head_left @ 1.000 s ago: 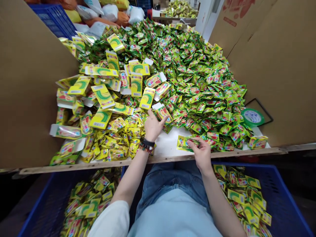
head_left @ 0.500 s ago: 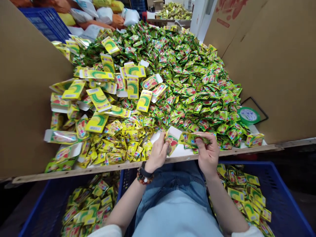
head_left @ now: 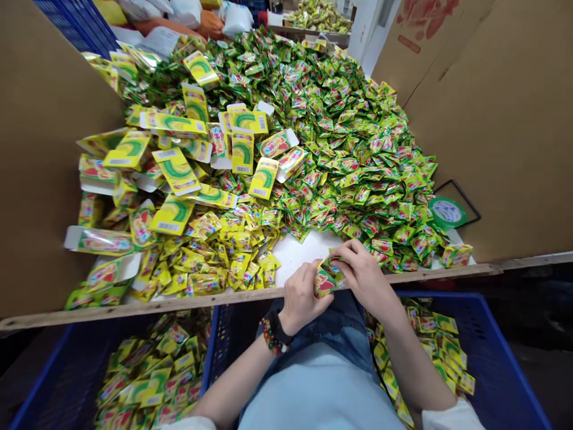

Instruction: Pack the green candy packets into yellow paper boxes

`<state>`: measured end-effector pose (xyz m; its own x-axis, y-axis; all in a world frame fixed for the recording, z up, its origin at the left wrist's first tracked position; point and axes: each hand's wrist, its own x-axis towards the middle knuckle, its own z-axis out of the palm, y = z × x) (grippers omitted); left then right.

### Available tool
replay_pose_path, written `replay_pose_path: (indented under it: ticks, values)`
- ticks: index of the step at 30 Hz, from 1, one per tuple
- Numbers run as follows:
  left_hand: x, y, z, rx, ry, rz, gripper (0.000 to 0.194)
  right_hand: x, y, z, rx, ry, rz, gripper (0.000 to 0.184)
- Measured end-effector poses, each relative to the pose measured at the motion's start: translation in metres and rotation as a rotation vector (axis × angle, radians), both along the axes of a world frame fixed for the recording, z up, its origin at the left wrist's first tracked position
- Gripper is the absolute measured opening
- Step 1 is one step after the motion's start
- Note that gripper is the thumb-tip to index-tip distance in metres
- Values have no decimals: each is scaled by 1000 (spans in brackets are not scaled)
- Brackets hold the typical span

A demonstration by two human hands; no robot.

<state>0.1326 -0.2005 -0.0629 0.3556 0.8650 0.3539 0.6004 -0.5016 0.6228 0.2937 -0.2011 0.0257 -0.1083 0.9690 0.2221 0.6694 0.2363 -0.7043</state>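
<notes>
My left hand [head_left: 299, 301] is closed around a small printed carton [head_left: 323, 283] with a red and green picture, just over the table's front edge. At the carton's upper end, my right hand [head_left: 366, 278] pinches a green candy packet [head_left: 335, 261], its fingers touching the carton's mouth. How far the packet sits inside is hidden by the fingers. Beyond both hands rises a large heap of green packets [head_left: 331, 143]. To the left lie smaller yellow packets [head_left: 203, 260], with several yellow-green cartons [head_left: 176, 170] on and behind them.
A white tabletop [head_left: 293, 254] with a wooden front edge [head_left: 250, 297] lies between cardboard walls [head_left: 492, 137]. A green tape roll [head_left: 446, 213] is at the right. Below the edge, a left blue crate [head_left: 54, 376] and a right blue crate [head_left: 496, 358] hold filled cartons.
My right hand has moved left and brought the packet to the carton's open end. The carton has come slightly lower and closer to my body, and the view has shifted a little.
</notes>
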Motion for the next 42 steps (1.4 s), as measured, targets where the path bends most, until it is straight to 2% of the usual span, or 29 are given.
replay_pose_path:
  ticks: [5, 8, 10, 15, 17, 19, 21, 23, 25, 27, 28, 30, 32, 34, 36, 38, 42]
  values:
    - [4, -10, -14, -35, -187, 34, 57, -23, -7, -17, 208, -160, -96, 17]
    - [3, -12, -19, -22, -214, 40, 53, -26, -11, -21, 173, -242, -18, 15]
    - [2, -12, -20, -12, -218, 55, 55, -25, -12, -20, 146, -218, 30, 17]
    - [0, -10, -21, -18, -213, 57, 62, -32, -19, -28, 247, -112, -117, 29]
    - [0, -10, -22, 3, -215, 48, 57, -39, -24, -35, 235, -65, -96, 34]
    - [-1, -11, -23, 18, -227, 56, 58, -44, -29, -43, 205, 44, -73, 35]
    - [-2, -11, -27, 30, -245, 71, 64, -45, -31, -50, 176, 238, -158, 37]
    - [-2, -10, -31, 73, -253, 57, 64, -42, -29, -57, 77, 495, -258, 50]
    - [-1, -9, -36, 133, -257, 10, 55, -38, -26, -62, -143, 732, -213, 53]
    - [-1, -8, -38, 161, -259, -18, 55, -36, -23, -65, -316, 844, -80, 42]
    - [-1, -8, -38, 147, -254, -15, 58, -36, -23, -65, -335, 845, -29, 38]
    - [-1, -9, -37, 81, -220, -5, 64, -37, -25, -65, -242, 769, 11, 34]
    - [-1, -9, -33, 29, -187, -8, 60, -40, -27, -64, -108, 671, -2, 35]
    - [1, -9, -30, 14, -177, -9, 53, -43, -27, -64, -28, 611, -71, 32]
    - [3, -8, -27, 19, -183, 10, 51, -44, -25, -63, -26, 584, -152, 29]
    - [4, -7, -26, 19, -191, 29, 52, -44, -23, -62, -54, 579, -173, 29]
    - [4, -7, -32, 37, -199, 55, 53, -41, -21, -66, -17, 562, -54, 32]
